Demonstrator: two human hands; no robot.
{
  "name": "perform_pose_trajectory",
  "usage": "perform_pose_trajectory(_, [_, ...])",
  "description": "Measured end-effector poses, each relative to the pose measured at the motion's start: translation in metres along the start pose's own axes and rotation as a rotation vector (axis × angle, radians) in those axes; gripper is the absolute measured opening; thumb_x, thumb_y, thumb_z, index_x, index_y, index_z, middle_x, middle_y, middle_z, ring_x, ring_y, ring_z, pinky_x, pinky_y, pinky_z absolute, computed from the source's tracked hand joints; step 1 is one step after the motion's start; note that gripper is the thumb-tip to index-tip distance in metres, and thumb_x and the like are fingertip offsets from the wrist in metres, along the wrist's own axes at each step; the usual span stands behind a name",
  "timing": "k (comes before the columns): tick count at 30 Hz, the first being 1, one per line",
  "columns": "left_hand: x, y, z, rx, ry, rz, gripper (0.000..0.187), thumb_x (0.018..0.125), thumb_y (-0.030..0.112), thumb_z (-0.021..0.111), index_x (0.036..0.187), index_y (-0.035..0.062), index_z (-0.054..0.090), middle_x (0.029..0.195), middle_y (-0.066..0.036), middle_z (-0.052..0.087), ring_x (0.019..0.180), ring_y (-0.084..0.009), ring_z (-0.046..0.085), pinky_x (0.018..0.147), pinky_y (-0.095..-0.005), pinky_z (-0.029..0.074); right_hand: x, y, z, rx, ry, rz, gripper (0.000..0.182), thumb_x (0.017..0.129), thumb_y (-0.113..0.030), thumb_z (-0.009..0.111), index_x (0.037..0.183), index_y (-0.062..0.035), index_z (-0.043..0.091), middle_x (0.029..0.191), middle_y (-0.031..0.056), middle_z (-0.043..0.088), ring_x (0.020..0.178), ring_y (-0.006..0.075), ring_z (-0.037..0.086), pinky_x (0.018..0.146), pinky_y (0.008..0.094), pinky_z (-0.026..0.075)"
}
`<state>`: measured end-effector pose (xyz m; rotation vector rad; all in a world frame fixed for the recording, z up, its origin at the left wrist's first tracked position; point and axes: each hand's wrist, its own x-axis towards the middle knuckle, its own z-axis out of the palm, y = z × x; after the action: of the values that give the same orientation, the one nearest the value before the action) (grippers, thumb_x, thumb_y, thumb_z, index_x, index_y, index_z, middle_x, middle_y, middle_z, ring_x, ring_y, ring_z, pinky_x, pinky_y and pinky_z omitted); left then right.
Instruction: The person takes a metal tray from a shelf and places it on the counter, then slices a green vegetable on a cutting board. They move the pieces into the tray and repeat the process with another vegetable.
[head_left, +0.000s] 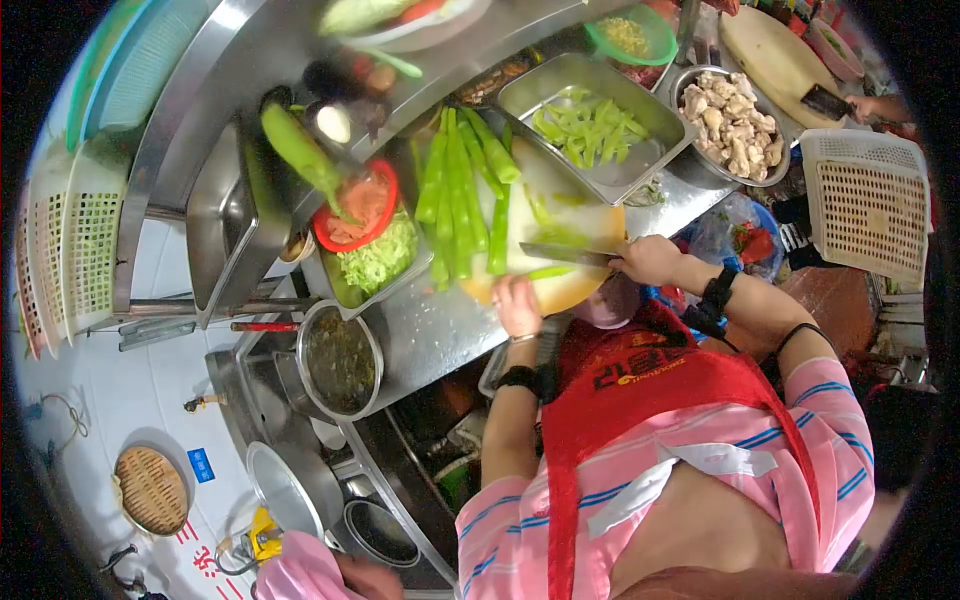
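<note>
A round cutting board (590, 283) lies on the steel counter, with long peeled green stalks (462, 200) along its left side. My right hand (645, 260) is closed around the handle of a knife (565, 254), whose blade points left over the board. Beneath the blade lies a short green piece (550, 272). My left hand (517, 305) rests at the board's near edge, just below the stalks, its fingers bent together; what they hold, if anything, is too small to tell. Cut green slices (590, 130) fill part of a steel tray (655, 160) behind the board.
A steel bowl of meat pieces (735, 125) stands at the back right, beside a white basket (868, 200). Left are a red bowl (385, 190), shredded greens (382, 252) and a round pot (340, 360). Another person's hand (875, 108) holds a cleaver at far right; a pink sleeve (300, 570) shows below.
</note>
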<state>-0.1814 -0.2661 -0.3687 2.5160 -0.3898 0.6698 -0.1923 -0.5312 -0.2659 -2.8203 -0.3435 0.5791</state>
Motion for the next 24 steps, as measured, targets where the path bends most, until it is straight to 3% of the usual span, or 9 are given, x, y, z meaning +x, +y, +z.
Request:
perform_pose_trajectory(7, [-0.001, 0.006, 0.003, 0.008, 0.041, 0.025, 0.013, 0.077, 0.010, 0.059, 0.090, 0.0065, 0.060, 0.097, -0.012, 0.049, 0.096, -0.0332, 0.044, 0.084, -0.0418, 0.037, 0.000, -0.005, -0.002, -0.074, 0.017, -0.082, 0.038, 0.084, -0.039, 0.047, 0.084, -0.0036, 0.060, 0.068, 0.0164, 0.061, 0.064, 0.0338, 0.061, 0.057, 0.0433, 0.049])
perform_pose_trajectory(9, [-0.001, 0.005, 0.006, 0.014, 0.047, 0.038, 0.013, 0.077, 0.009, 0.059, 0.090, 0.0065, 0.060, 0.097, -0.013, 0.049, 0.095, -0.0332, 0.045, 0.084, -0.0419, 0.037, -0.001, 0.001, 0.008, -0.032, 0.182, -0.188, 0.035, 0.083, -0.037, 0.050, 0.078, -0.0037, 0.059, 0.058, 0.0166, 0.058, 0.054, 0.0335, 0.059, 0.051, 0.0429, 0.048])
perform_pose_trajectory(15, [-0.003, 0.007, 0.004, 0.040, 0.036, 0.001, 0.014, 0.077, 0.009, 0.059, 0.091, 0.0068, 0.059, 0.096, -0.013, 0.050, 0.094, -0.0329, 0.045, 0.083, -0.0423, 0.037, 0.005, -0.003, 0.010, -0.114, 0.068, -0.139, 0.036, 0.083, -0.038, 0.049, 0.077, -0.0045, 0.059, 0.059, 0.0155, 0.059, 0.054, 0.0324, 0.059, 0.050, 0.0425, 0.048])
perform_pose_trajectory(24, [0.001, 0.005, 0.007, -0.010, 0.091, 0.054, 0.014, 0.077, 0.008, 0.059, 0.091, 0.0059, 0.057, 0.096, -0.012, 0.050, 0.093, -0.0323, 0.046, 0.082, -0.0402, 0.036, 0.011, -0.005, 0.021, -0.044, 0.122, -0.161, 0.037, 0.084, -0.039, 0.048, 0.082, -0.0035, 0.058, 0.059, 0.0174, 0.058, 0.054, 0.0340, 0.059, 0.050, 0.0429, 0.048])
